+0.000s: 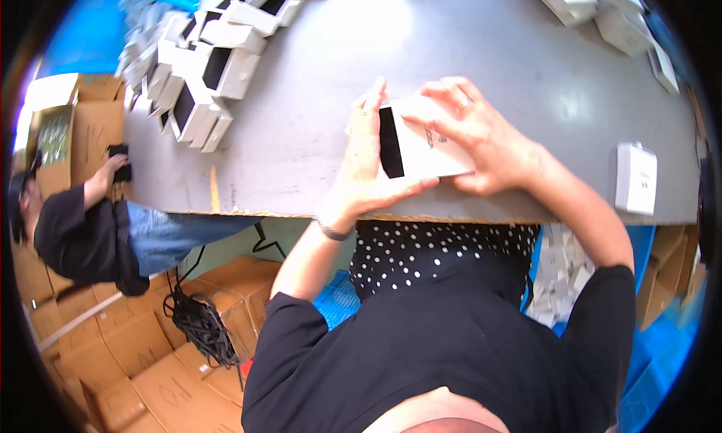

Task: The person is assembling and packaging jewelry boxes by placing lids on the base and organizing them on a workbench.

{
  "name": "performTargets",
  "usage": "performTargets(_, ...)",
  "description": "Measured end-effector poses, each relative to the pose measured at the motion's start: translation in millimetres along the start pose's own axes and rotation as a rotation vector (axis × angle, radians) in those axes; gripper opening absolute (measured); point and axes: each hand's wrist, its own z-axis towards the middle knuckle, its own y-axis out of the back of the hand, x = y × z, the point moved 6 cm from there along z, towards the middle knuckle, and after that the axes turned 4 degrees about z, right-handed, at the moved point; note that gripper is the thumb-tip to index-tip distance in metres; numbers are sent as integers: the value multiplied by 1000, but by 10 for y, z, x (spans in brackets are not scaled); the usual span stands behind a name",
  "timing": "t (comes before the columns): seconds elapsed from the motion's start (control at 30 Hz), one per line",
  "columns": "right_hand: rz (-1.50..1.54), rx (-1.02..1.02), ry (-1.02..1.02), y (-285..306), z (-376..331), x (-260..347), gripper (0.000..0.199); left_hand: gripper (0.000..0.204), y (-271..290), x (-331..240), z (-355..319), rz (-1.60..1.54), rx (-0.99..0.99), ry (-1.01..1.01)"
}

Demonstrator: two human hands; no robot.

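Close to the table's front edge, a small white carton with printing on its face is between my hands. Its left end shows a dark black strip, either an opening or a dark inner part; I cannot tell which. My left hand grips that left end, fingers along the far side and thumb along the near edge. From the right, my right hand closes over the carton's other end, its fingers across the top and its thumb at the near corner.
Many white cartons, some with dark openings, lie heaped on the grey table at far left. More cartons lie far right; one carton stands near right. A co-worker holds something dark at left. Brown boxes fill the floor.
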Motion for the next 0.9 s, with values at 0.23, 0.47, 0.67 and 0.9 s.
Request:
performTargets(0.23, -105, -14, -100, -49, 72, 97, 92, 124, -137, -16, 119, -162, -31, 22)
performTargets(0.47, -505, -32, -579, 990, -990, -99, 76, 67, 2130, 916, -69, 1270, -671, 28)
performTargets(0.67, -837, -339, -726, 1835, -1464, -430, 72, 64, 2782, 1484, -95, 1142, -680, 578)
performTargets(0.9, -1018, -234, -558, 1879, -319, -1525, 61, 51, 2959, 1708, -333, 1252, -700, 277)
